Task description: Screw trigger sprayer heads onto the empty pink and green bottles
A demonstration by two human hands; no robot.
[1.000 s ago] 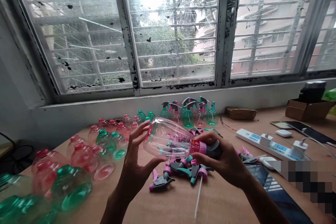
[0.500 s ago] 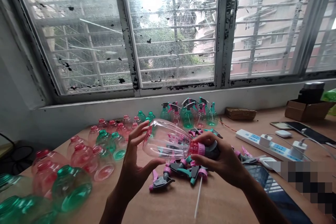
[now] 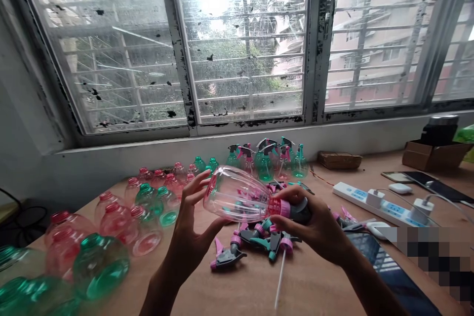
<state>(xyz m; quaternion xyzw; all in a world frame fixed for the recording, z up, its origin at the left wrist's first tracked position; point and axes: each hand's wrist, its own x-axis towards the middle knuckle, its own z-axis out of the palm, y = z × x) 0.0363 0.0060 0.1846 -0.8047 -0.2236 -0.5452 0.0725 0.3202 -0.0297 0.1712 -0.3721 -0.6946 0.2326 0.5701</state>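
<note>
A clear pink spray bottle (image 3: 233, 192) is held on its side above the table, its neck pointing right. My left hand (image 3: 190, 222) cups its wide base, fingers along the far side and thumb underneath. My right hand (image 3: 314, 224) is closed on the grey and pink spray head (image 3: 291, 210) at the neck, its thumb and fingers around the pink collar. Below the bottle lies a pile of loose spray heads (image 3: 264, 239) in grey, pink and green. One white dip tube (image 3: 280, 276) points toward me.
Several open pink bottles (image 3: 116, 222) and green bottles (image 3: 99, 266) stand at the left. Bottles fitted with spray heads (image 3: 265, 165) stand by the wall. On the right are a power strip (image 3: 381, 205), a dark tablet (image 3: 388, 271), phones (image 3: 437, 185) and a cardboard box (image 3: 433, 154).
The bottle has turned slightly about its length, and its base has shifted a little. My left thumb has moved slightly up and left; both hands stay in nearly the same place.
</note>
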